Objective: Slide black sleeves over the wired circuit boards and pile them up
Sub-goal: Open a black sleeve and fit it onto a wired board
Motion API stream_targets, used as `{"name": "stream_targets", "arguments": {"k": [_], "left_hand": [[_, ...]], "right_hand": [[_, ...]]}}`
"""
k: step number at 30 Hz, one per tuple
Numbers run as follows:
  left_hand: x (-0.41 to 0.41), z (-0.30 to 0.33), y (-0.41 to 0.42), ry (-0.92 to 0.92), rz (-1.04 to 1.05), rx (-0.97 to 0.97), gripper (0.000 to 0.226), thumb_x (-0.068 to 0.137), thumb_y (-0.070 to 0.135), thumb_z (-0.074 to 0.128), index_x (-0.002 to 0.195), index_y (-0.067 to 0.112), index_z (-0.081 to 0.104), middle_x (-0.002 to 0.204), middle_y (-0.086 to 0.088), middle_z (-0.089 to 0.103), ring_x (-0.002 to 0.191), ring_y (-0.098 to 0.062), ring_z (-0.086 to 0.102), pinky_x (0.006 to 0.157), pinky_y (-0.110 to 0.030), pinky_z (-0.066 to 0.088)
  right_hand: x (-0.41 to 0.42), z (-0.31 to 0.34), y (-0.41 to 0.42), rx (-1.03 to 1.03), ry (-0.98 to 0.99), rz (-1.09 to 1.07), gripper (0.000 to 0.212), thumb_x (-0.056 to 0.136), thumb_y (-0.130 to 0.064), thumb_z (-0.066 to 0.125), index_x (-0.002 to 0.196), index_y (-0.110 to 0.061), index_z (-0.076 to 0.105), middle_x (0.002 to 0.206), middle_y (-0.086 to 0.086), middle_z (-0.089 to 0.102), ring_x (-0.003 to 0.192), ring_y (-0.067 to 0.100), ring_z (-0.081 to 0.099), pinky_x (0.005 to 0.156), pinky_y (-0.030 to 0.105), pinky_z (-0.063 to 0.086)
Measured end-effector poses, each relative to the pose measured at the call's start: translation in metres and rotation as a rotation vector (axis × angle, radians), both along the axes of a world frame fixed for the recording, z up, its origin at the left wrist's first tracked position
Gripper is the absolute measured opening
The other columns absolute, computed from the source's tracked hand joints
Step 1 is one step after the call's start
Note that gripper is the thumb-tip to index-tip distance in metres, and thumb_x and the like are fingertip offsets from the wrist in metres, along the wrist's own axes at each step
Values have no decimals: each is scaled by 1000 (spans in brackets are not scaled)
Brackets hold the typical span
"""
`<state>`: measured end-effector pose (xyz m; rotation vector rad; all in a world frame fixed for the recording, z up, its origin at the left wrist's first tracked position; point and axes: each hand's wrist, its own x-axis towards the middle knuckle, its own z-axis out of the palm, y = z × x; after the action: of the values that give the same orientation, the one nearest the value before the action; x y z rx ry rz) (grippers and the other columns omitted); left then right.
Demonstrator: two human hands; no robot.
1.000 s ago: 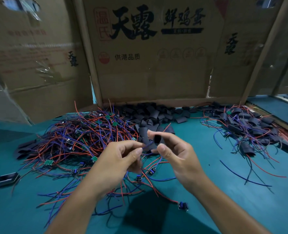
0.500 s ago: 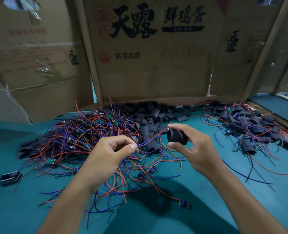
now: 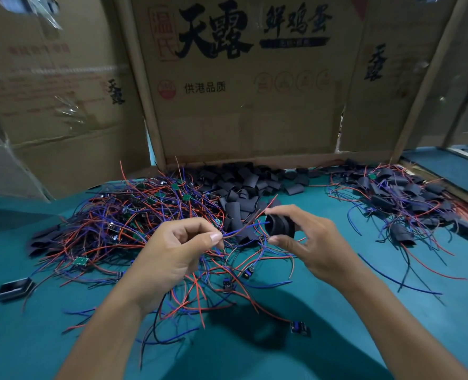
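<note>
My right hand point(image 3: 313, 241) pinches a black sleeve point(image 3: 281, 226) between thumb and forefinger, squeezed into an open ring whose mouth faces left. My left hand point(image 3: 176, 249) pinches a bunch of red and blue wires point(image 3: 244, 224), their free ends pointing at the sleeve's mouth, just short of it. Any board on those wires is hidden in my left fist. A tangle of wired green circuit boards point(image 3: 134, 223) lies at the left. Loose black sleeves point(image 3: 244, 183) are heaped at the back middle. Sleeved boards point(image 3: 408, 204) are piled at the right.
Everything lies on a teal table point(image 3: 309, 352). Cardboard box walls point(image 3: 244, 105) close off the back and left. A small black tray-like part point(image 3: 13, 288) lies at the left edge. Single boards point(image 3: 299, 327) and stray wires are scattered near the front.
My hands drew apart: the right hand carried the sleeve to the right and squeezed it from flat into an open ring. The left hand gathered the wire ends toward its mouth.
</note>
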<state>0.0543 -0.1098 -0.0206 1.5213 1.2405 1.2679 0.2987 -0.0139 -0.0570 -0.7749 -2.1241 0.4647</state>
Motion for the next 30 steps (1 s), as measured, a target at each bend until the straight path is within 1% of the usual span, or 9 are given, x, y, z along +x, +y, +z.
{"name": "stream_targets", "arguments": {"k": [2,5,8,13,17,19,25,28,30], "left_hand": [[1,0,0,-33,-8,-10,36,77,44,68,77,8,66,55,-6,24,55,-26,14,54,-39,12],[3,-1,0,-31,-20,-30,37,75,45,71,73,8,64,56,-1,23,52,-19,14,51,-33,12],[5,-2,1,-18,-10,-41,33,78,40,72,71,9,63,57,-1,23,51,-17,14,51,-33,12],[6,-2,0,-27,7,-56,24,82,28,73,67,13,62,55,4,28,49,-15,16,46,-25,15],[7,0,-1,1,35,-43,25,80,23,79,64,13,62,53,4,32,50,-16,19,48,-25,16],[8,0,0,40,55,-26,25,81,18,79,62,15,63,51,9,37,48,-9,24,46,-19,21],[8,-2,1,114,86,-3,25,88,12,71,65,9,63,53,7,40,48,-7,28,48,-17,26],[15,-4,1,205,65,34,22,89,12,71,68,8,65,56,10,47,51,-4,36,53,-15,30],[22,-7,1,255,49,42,20,90,13,70,70,10,65,56,11,49,53,-3,38,55,-18,33]], "right_hand": [[-5,-1,-4,49,23,-28,50,87,-57,59,119,-19,61,113,-8,67,95,3,61,82,9,42],[-10,-2,-11,148,76,-55,48,85,-45,65,119,-12,63,120,-6,67,107,6,62,92,15,44],[-12,-2,-15,213,110,-76,45,84,-38,69,118,-10,63,122,-4,67,111,9,62,95,19,46],[-12,-1,-16,266,130,-67,45,84,-35,71,119,-8,63,124,0,66,116,10,61,97,20,46],[-11,2,-16,309,121,-49,44,85,-32,72,120,-7,64,125,1,64,118,10,60,100,21,44],[-10,3,-15,335,106,-28,44,86,-32,72,120,-6,64,126,2,64,119,10,59,101,23,44],[-7,8,-15,451,-78,-52,43,90,-42,65,121,-12,67,121,1,66,111,17,62,93,37,49],[-15,10,-20,584,-299,-96,40,90,-49,62,114,-18,70,110,-6,69,108,18,63,99,45,42],[-26,8,-28,584,-397,-95,36,90,-49,60,108,-20,71,100,-7,71,107,17,64,103,49,39]]}}
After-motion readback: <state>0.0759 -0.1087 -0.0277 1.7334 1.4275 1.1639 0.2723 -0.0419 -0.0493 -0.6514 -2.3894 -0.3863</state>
